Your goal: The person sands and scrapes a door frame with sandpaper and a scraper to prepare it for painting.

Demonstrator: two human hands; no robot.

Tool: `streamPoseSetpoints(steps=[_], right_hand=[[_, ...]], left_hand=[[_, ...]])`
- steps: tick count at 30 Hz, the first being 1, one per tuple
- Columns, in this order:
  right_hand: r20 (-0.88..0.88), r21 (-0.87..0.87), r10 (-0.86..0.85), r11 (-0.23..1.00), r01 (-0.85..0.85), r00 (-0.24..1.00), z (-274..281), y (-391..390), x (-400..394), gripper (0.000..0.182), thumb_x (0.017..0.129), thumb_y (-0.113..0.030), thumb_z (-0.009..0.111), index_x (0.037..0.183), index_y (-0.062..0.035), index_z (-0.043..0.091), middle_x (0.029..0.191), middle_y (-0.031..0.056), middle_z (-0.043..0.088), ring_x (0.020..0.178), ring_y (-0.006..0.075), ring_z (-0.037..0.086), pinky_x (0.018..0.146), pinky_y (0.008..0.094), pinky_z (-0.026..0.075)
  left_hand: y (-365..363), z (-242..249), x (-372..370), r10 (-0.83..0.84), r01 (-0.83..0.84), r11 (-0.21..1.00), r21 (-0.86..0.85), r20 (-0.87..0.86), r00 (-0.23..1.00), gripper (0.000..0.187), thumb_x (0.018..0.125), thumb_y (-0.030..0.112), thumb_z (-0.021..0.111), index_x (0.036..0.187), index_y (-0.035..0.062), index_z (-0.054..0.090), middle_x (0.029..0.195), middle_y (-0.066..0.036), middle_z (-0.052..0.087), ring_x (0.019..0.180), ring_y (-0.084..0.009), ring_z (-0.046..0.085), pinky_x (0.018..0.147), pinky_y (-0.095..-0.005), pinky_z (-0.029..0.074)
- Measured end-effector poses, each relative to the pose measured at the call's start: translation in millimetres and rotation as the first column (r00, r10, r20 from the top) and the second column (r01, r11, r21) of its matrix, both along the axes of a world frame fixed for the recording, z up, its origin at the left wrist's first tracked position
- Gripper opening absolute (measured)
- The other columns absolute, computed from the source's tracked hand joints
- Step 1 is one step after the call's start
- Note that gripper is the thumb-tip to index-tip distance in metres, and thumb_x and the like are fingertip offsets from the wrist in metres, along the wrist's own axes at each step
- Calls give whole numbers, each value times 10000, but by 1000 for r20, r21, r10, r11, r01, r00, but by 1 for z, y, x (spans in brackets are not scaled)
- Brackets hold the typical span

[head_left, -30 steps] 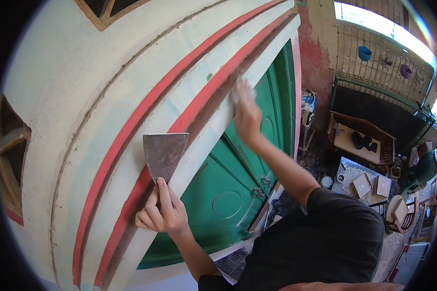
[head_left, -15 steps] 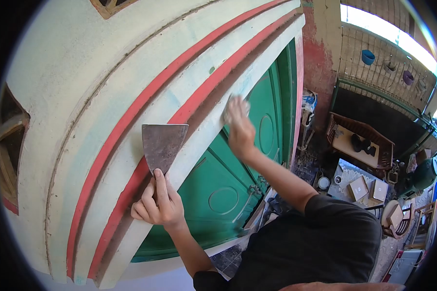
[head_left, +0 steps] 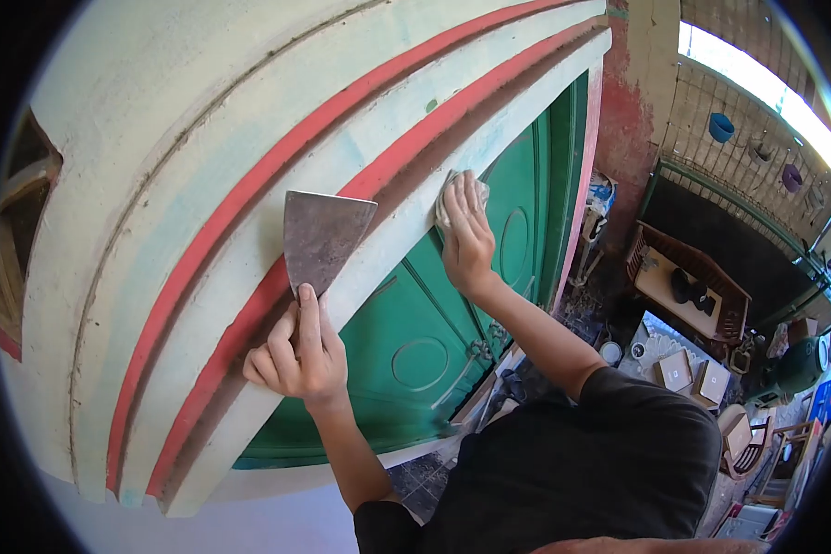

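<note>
My left hand [head_left: 305, 355] pinches a wide, flat putty knife [head_left: 328, 238] by its lower end, thumb and fingers closed, with the blade pointing up. Its handle is hidden by the hand, if it has one. Higher and to the right, my right hand [head_left: 469, 242] presses a crumpled pale grey cloth [head_left: 446, 205] against the white trim [head_left: 392, 260] above the door. Fingers cover most of the cloth. Red-painted ridges [head_left: 222, 369] run along the stepped moulding, partly behind the blade. Below both hands is the green panelled door [head_left: 425, 346].
A wooden bench [head_left: 734, 286] stands at the right by a wire-mesh wall. Near it, a low table [head_left: 651, 328] carries cardboard boxes [head_left: 674, 371] and a cup. Chairs [head_left: 757, 452] and clutter fill the lower right. A wooden-framed opening [head_left: 23, 222] is at far left.
My right hand, blurred before, now shows sharply, with the cloth still on the trim. The view has shifted, so the wall sits differently in frame. My left hand keeps hold of the putty knife.
</note>
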State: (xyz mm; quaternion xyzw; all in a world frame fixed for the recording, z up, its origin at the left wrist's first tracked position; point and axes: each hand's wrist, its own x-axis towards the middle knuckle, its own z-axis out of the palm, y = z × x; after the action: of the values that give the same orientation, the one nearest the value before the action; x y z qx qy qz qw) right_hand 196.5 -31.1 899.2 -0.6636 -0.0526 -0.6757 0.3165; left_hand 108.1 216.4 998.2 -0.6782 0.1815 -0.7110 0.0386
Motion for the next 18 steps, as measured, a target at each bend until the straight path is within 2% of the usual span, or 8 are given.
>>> streamPoseSetpoints(steps=[1,2,4,5,8,11,15,18], right_hand=[[-23,-89,50,995,-52,998,-4,2,-6,486,920,-68,729,1394,4,648,1448,260,615,1444,486,487,1168,565,413],[-30,-87,56,994,-58,998,-6,-1,-10,486,920,-68,729,1394,4,648,1448,260,615,1444,486,487,1168,565,413],[-121,-233,-14,972,-15,993,2,-16,-22,562,867,-118,803,1402,-39,649,1554,265,507,1478,542,393,1149,622,390],[-132,-220,55,972,-83,990,-1,-22,-20,639,825,-153,845,1428,-100,640,1582,278,415,1462,562,351,1141,628,382],[-129,-285,20,957,-56,991,-4,-34,-19,682,800,-138,855,1444,-150,631,1514,268,413,1376,523,428,1098,600,427],[-105,-309,-64,951,28,992,-9,-30,-15,715,769,-86,839,1449,-127,620,1439,236,438,1281,482,470,1047,570,462],[-117,-260,-47,965,15,992,-16,-15,-12,686,763,-17,784,1429,-72,628,1494,230,430,1228,465,497,1006,549,487],[-58,-269,-116,958,96,992,-17,-12,-4,634,774,36,722,1400,-4,633,1507,227,507,1217,471,534,991,526,499]], left_hand=[[0,1,0,-4,4,1000,2,-2,1000,238,900,323,844,1127,252,838,901,101,715,727,-159,458,758,-357,349],[0,1,0,2,-2,1000,3,-9,1000,238,900,323,844,1127,252,838,901,101,715,727,-159,458,758,-357,349],[-1,1,-1,-2,2,1000,-2,-11,1000,246,892,325,851,1126,253,839,898,101,714,732,-159,461,757,-356,351],[0,0,0,1,-1,1000,-5,-8,1000,253,885,329,855,1127,257,840,891,104,710,735,-158,461,756,-355,352],[-1,-1,1,6,-6,1000,-16,0,1000,256,885,332,854,1130,259,840,884,106,706,734,-156,458,756,-354,352],[-2,2,-2,-7,7,1000,-9,-6,1000,246,877,285,863,1112,216,848,880,96,719,747,-165,479,741,-348,346],[-1,1,-1,-4,4,1000,-9,-2,1000,252,873,282,866,1116,217,848,878,102,718,748,-164,479,742,-347,345],[1,-1,0,-1,1,1000,-15,-4,1000,257,887,316,856,1139,272,837,880,111,702,726,-154,447,755,-354,345]])
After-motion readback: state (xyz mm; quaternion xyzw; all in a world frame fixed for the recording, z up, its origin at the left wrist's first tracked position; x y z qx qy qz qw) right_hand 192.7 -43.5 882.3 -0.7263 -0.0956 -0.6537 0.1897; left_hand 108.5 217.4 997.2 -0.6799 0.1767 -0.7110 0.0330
